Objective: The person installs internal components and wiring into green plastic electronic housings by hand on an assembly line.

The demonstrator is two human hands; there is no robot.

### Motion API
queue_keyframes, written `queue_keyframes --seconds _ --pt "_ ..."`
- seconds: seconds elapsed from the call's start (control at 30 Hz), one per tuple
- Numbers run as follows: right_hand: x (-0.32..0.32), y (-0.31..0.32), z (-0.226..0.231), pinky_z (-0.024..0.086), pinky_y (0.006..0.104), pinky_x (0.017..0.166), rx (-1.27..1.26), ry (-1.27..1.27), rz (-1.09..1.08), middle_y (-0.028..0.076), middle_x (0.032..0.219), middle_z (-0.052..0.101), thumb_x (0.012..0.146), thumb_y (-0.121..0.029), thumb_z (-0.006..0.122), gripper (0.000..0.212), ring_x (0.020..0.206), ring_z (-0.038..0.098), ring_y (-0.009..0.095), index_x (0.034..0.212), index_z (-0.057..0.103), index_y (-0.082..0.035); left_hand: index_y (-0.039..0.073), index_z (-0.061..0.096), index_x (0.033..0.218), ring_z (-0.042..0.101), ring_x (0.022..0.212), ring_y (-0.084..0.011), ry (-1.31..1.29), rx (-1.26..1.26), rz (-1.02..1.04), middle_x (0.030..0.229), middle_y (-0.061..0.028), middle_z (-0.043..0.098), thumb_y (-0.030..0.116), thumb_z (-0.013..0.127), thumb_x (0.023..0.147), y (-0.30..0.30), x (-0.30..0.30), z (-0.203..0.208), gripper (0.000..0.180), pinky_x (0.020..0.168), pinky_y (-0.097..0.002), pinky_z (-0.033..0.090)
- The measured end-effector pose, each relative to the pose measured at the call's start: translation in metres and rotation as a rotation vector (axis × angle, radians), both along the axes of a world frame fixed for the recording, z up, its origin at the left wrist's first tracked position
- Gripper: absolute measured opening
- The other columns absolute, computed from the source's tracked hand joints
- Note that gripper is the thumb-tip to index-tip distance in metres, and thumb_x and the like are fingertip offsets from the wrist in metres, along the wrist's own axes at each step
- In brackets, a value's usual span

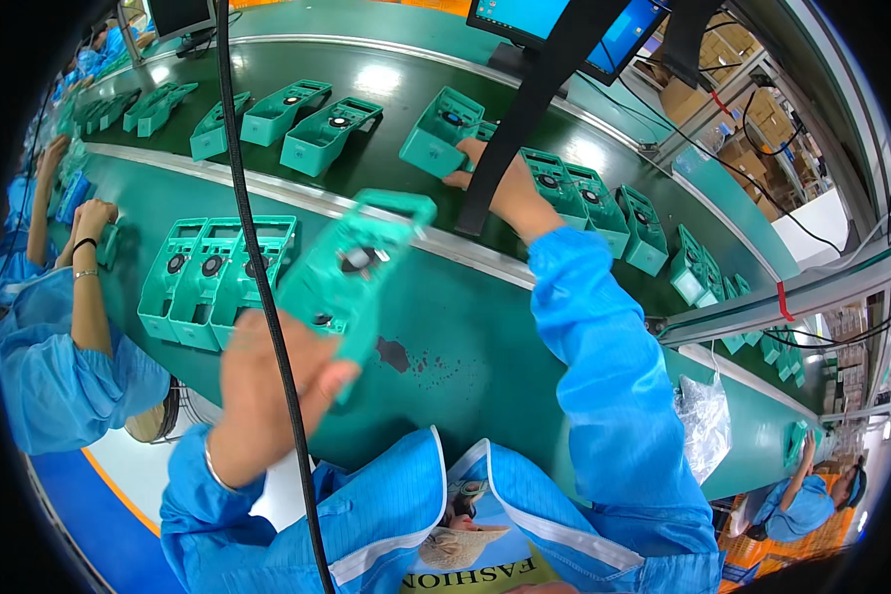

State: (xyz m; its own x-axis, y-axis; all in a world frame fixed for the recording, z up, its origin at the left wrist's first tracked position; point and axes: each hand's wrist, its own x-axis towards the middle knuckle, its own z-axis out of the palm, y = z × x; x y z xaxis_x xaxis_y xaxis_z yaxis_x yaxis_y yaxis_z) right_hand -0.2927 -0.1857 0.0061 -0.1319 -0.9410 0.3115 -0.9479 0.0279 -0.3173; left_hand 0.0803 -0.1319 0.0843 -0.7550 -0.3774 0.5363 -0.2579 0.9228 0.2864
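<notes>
My left hand (277,381) grips a green plastic housing (332,287), raised and tilted above the green worktable (485,337); it is slightly blurred. A dark round part sits inside the housing, and one end has a frame-like opening. My right hand (523,196) reaches to the belt, fingers closed on the near right edge of another green housing (432,150). A black strap partly covers that hand. On the table left of my left hand, three like housings (206,287) lie side by side.
More green housings (312,148) line the dark green conveyor belt (391,148) on both sides. A black cable (250,238) hangs across the view. Co-workers sit at left (79,327) and far right (800,505). A clear plastic bag (703,426) lies at the table's right; a monitor (544,30) stands behind.
</notes>
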Motion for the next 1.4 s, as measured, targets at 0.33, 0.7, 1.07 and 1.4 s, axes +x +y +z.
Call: queue_keyframes --seconds 0.33,0.7,1.07,1.4 --pt "0.064 0.238 0.09 0.055 0.0475 0.087 0.054 -0.121 0.192 0.018 0.105 0.072 0.07 -0.025 0.09 0.052 0.102 0.068 0.039 0.114 0.072 -0.003 0.003 0.075 0.092 0.066 0.083 -0.042 0.015 0.044 0.016 0.087 -0.0189 0.07 0.034 0.07 0.096 -0.123 -0.133 -0.021 0.032 0.07 -0.0507 0.05" --pt "0.151 0.297 0.004 0.051 0.0406 0.072 0.1 0.119 -0.06 0.01 0.085 0.063 0.074 -0.029 0.082 0.037 0.088 0.063 0.028 0.093 0.063 -0.004 0.006 0.068 0.079 0.066 0.077 -0.0429 -0.187 -0.135 -0.047 0.078 -0.0214 0.065 0.046 0.065 0.098 -0.19 -0.277 -0.11 0.044 0.066 -0.0512 0.05" --pt "0.061 0.374 0.016 0.053 0.0459 0.079 -0.207 0.041 -0.295 0.01 0.091 0.068 0.08 -0.019 0.079 0.023 0.091 0.065 0.033 0.099 0.071 -0.009 0.007 0.07 0.126 0.06 0.12 -0.0389 -0.203 -0.086 -0.345 0.128 -0.0158 0.067 0.019 0.076 0.088 -0.083 -0.201 -0.036 0.04 0.105 -0.0486 0.047" --pt "-0.054 0.426 -0.027 0.047 0.043 0.084 -0.033 -0.021 -0.629 0.004 0.086 0.07 0.081 -0.017 0.082 0.01 0.093 0.064 0.029 0.086 0.075 -0.012 0.006 0.073 0.114 0.062 0.112 -0.0361 -0.357 0.034 -0.587 0.118 -0.0118 0.067 0.019 0.084 0.073 0.082 -0.077 0.005 0.045 0.094 -0.0497 0.049"
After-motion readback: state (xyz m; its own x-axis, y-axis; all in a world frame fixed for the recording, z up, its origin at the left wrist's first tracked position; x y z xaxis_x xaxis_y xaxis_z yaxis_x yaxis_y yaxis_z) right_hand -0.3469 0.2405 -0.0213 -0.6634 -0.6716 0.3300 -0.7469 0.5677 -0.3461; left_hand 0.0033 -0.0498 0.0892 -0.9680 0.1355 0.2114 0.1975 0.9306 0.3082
